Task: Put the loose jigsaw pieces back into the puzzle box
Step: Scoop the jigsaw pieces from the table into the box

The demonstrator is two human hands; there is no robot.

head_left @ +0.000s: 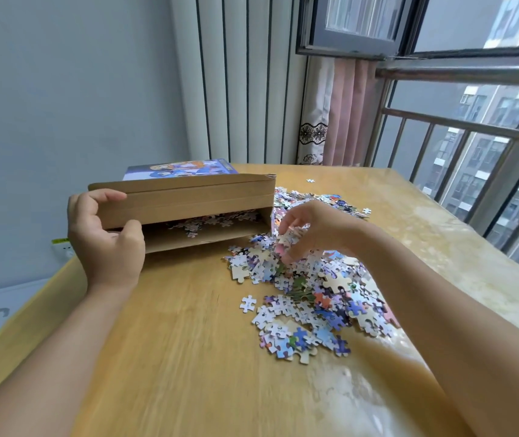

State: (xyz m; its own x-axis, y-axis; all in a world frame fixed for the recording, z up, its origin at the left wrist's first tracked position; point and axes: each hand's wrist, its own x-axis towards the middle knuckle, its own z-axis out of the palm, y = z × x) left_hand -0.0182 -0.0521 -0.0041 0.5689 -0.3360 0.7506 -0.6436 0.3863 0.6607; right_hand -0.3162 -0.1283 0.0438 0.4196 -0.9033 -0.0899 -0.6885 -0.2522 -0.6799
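Note:
The brown cardboard puzzle box lies on the wooden table, its open side facing me and a printed picture on its top. Several pieces lie inside it. My left hand grips the box's left end, thumb under the raised flap and fingers over its top edge. A wide pile of loose jigsaw pieces covers the table to the right of the box. My right hand reaches into the top of that pile, fingers curled round a small bunch of pieces just beside the box opening.
The wooden table shows a glossy worn patch at the right. Single stray pieces lie at the far side and near the pile's right edge. A railing and window stand at the right, a wall and curtain behind.

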